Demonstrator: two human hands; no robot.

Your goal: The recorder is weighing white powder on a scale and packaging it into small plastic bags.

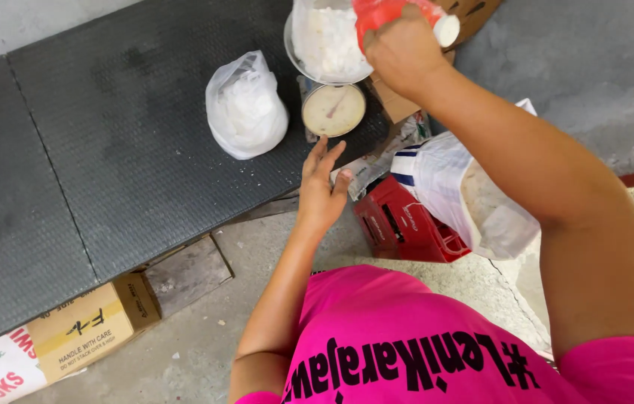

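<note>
The right hand [403,49] grips a red plastic scoop [388,11], partly cut off, over the clear bag [324,41]; the left hand [322,191] rests open at the dark mat's [108,150] edge.

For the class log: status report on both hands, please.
Right hand gripping red scoop over scale bowl. Left hand open, beside scale dial. Tied bag left, clear.

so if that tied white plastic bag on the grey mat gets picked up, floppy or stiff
Probably floppy: the white plastic bag is thin film, bulging and wrinkled around loose white contents. It likely sags if lifted by its top. It looks full, so probably fairly heavy for its size, and unlikely to roll.
</note>
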